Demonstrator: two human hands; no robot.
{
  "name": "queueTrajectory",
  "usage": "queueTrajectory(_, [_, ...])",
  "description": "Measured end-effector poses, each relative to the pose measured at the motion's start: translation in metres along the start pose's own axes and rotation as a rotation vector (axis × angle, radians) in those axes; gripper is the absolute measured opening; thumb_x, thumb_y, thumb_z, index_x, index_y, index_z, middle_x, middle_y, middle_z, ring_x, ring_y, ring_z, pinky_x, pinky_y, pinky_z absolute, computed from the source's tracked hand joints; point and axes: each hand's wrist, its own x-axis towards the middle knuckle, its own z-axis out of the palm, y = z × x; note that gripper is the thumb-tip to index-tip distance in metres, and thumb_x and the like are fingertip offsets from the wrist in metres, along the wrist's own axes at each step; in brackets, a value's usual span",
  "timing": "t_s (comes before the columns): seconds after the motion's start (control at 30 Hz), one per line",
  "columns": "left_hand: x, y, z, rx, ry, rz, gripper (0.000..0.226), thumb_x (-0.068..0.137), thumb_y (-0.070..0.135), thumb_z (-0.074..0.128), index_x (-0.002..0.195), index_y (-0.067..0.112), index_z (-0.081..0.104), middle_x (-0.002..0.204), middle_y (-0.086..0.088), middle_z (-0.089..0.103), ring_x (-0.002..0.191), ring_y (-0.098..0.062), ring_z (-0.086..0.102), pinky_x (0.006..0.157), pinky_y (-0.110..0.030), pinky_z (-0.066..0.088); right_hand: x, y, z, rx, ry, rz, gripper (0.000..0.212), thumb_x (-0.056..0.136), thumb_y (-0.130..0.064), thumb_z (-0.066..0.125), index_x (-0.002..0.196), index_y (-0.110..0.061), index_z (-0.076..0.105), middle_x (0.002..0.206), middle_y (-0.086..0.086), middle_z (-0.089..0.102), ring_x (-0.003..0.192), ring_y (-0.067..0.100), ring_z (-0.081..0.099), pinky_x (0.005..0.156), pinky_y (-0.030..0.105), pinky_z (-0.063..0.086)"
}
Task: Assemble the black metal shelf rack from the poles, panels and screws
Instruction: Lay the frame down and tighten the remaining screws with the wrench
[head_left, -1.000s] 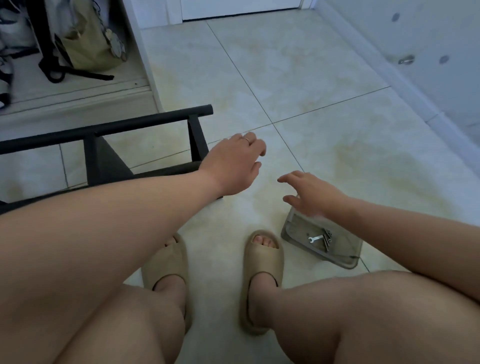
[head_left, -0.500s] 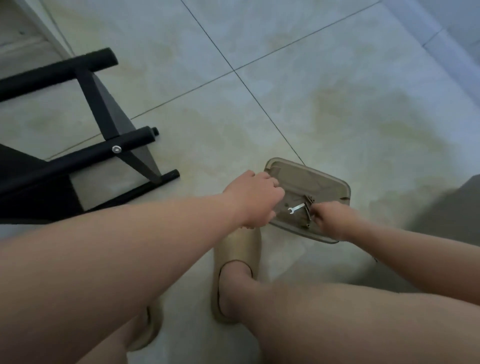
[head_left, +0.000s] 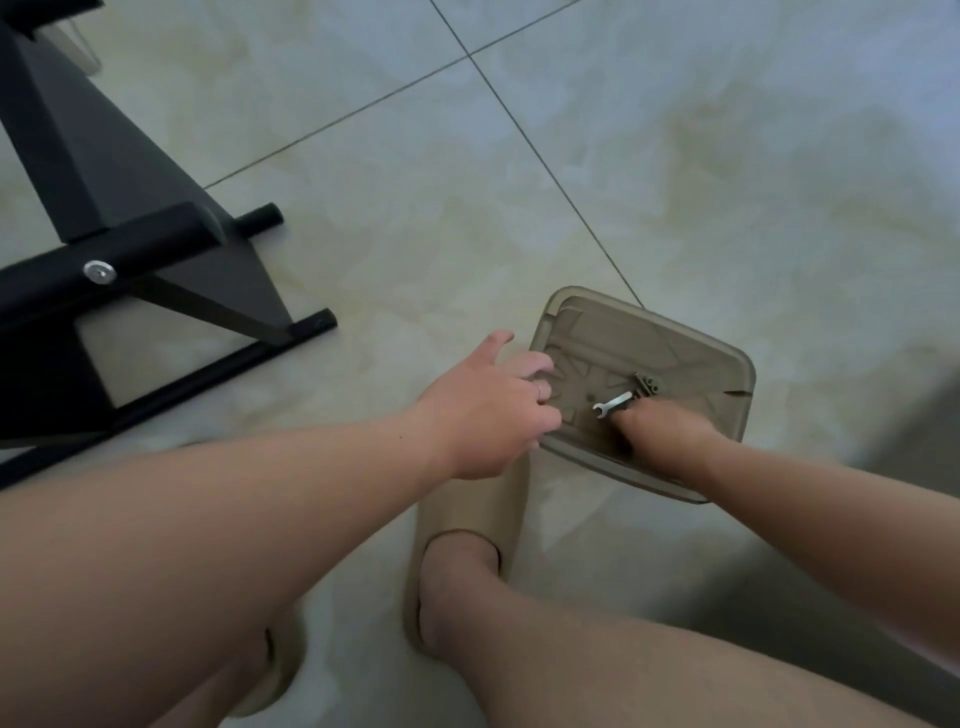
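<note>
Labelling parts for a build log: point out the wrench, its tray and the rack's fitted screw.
wrench (head_left: 614, 404): head view, middle of its shaft.
tray (head_left: 675, 348): head view, bare floor near the far rim.
fitted screw (head_left: 100, 271): head view, centre of its silver head.

a translucent brown tray (head_left: 675, 338) lies on the tiled floor (head_left: 727, 156), just beyond a beige slipper (head_left: 467, 499). the left hand (head_left: 488, 410) curls its fingers over the tray's left rim. the right hand (head_left: 660, 431) reaches into the tray, fingertips at a small silver wrench (head_left: 613, 404) beside dark screws (head_left: 648, 384). the black rack (head_left: 104, 208) lies at far left.
</note>
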Motion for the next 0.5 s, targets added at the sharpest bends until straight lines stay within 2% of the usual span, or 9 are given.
queueTrajectory(0.17, [-0.001, 0.000, 0.003, 0.011, 0.028, 0.011, 0.021, 0.099, 0.037, 0.050, 0.113, 0.026, 0.061, 0.121, 0.002, 0.063, 0.143, -0.024, 0.029, 0.116, -0.057, 0.017, 0.005, 0.001, 0.002, -0.031, 0.025, -0.027, 0.038, 0.101, -0.009, 0.047, 0.137, -0.016, 0.053, 0.131, 0.009, 0.062, 0.115, 0.031, 0.064, 0.092, 0.040, 0.053])
queueTrajectory(0.27, [0.001, -0.001, 0.002, 0.034, 0.010, 0.019, 0.022, 0.100, 0.038, 0.050, 0.114, 0.026, 0.062, 0.123, 0.002, 0.064, 0.144, -0.024, 0.029, 0.117, -0.056, 0.018, 0.001, 0.004, 0.003, 0.058, 0.064, -0.027, 0.039, 0.100, -0.011, 0.049, 0.138, -0.019, 0.053, 0.132, 0.008, 0.061, 0.116, 0.030, 0.062, 0.083, 0.033, 0.049])
queueTrajectory(0.33, [0.003, -0.001, -0.002, 0.048, -0.026, 0.026, 0.024, 0.100, 0.038, 0.050, 0.116, 0.025, 0.062, 0.127, 0.001, 0.063, 0.144, -0.023, 0.030, 0.117, -0.053, 0.019, -0.003, 0.004, -0.005, 0.167, 0.100, -0.007, 0.032, 0.096, -0.013, 0.057, 0.128, -0.019, 0.060, 0.125, 0.007, 0.064, 0.112, 0.029, 0.063, 0.078, 0.031, 0.044])
queueTrajectory(0.4, [0.003, 0.001, -0.010, 0.048, -0.033, 0.018, 0.027, 0.100, 0.039, 0.050, 0.121, 0.024, 0.060, 0.135, -0.001, 0.057, 0.142, -0.022, 0.032, 0.117, -0.049, 0.022, -0.011, 0.003, -0.019, 0.336, 0.150, 0.040, 0.021, 0.091, -0.012, 0.063, 0.111, -0.016, 0.067, 0.112, 0.009, 0.068, 0.101, 0.029, 0.065, 0.076, 0.030, 0.047])
queueTrajectory(0.5, [-0.005, -0.003, -0.035, -0.060, 0.029, -0.130, 0.030, 0.099, 0.039, 0.048, 0.123, 0.024, 0.056, 0.134, -0.001, 0.055, 0.133, -0.023, 0.042, 0.108, -0.043, 0.033, -0.030, 0.001, -0.053, 0.657, 0.246, 0.093, 0.011, 0.089, -0.008, 0.066, 0.093, -0.017, 0.071, 0.090, 0.001, 0.069, 0.084, 0.021, 0.062, 0.072, 0.027, 0.046])
